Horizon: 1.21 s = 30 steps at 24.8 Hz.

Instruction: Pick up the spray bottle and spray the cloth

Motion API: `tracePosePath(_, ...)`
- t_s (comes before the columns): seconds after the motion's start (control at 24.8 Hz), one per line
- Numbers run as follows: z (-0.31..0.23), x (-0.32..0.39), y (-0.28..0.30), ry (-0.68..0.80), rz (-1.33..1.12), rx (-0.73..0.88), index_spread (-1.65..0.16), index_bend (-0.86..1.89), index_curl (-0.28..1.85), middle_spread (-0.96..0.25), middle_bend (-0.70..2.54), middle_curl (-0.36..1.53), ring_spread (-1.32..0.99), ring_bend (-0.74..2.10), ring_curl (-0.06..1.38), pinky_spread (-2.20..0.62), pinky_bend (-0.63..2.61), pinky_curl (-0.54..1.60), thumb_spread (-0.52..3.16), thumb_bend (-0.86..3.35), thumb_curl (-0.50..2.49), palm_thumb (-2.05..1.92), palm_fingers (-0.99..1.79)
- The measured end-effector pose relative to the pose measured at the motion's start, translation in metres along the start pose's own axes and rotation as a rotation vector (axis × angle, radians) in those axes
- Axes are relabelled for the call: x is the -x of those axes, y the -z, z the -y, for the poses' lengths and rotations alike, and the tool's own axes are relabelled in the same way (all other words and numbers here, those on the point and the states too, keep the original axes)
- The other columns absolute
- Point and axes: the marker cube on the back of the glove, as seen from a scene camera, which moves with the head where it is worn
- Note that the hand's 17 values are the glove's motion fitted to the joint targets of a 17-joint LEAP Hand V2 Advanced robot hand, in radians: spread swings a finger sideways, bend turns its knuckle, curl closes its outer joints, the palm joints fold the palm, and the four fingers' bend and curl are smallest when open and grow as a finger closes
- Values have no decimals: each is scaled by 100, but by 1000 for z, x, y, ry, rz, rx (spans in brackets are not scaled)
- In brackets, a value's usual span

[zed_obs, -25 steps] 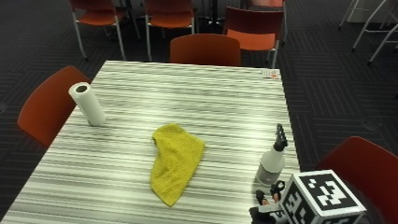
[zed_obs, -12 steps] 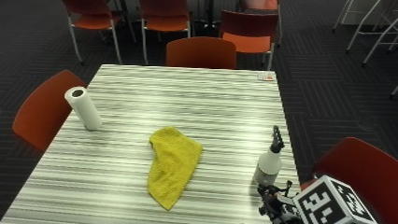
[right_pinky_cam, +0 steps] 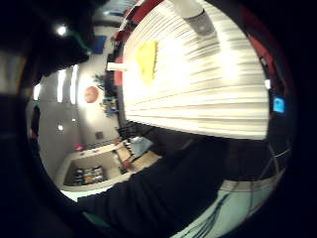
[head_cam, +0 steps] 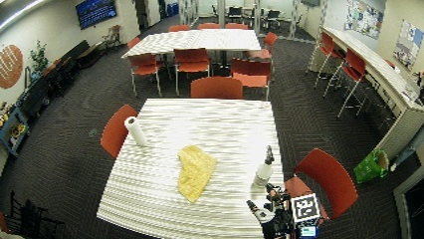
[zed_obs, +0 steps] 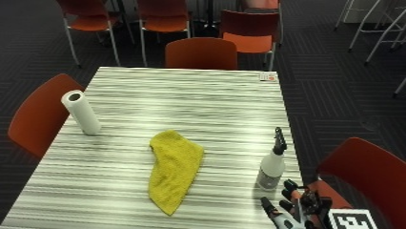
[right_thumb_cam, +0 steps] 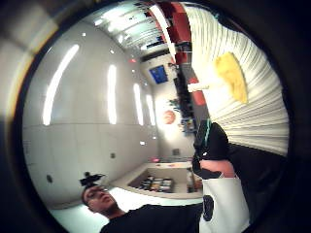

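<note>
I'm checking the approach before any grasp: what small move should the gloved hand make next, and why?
Probably a short reach forward to the spray bottle, closing round its body. The gloved right hand sits at the table's near edge just short of the bottle, fingers spread and holding nothing. The bottle stands upright and untouched, and the yellow cloth lies flat beside it, apart.

Spray bottle (zed_obs: 271, 167) upright near striped table (zed_obs: 190, 102) edge, yellow cloth (zed_obs: 172, 169) beside, gloved right hand (zed_obs: 293, 210) just below, fingers spread.
</note>
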Motion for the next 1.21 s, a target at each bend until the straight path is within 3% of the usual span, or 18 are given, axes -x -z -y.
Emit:
tracePosePath(0.24, 2, -14, 2, -70, 231, -63, -35, 13, 27, 7, 18, 24, 11, 41, 32, 12, 74, 40, 103, 8, 50, 83, 29)
tracePosePath(0.56, 10, -43, 11, -140, 172, -135, -34, 13, 27, 7, 17, 26, 11, 42, 33, 12, 75, 40, 105, 5, 52, 85, 28)
tracePosePath(0.89, 58, -85, 25, -198, 76, -252, -34, 14, 26, 7, 18, 28, 11, 42, 34, 12, 74, 41, 105, 2, 54, 87, 27)
tracePosePath(1.21, 80, -66, 37, -163, 69, -303, -33, 14, 26, 6, 20, 30, 11, 45, 35, 10, 66, 39, 106, 0, 55, 91, 30)
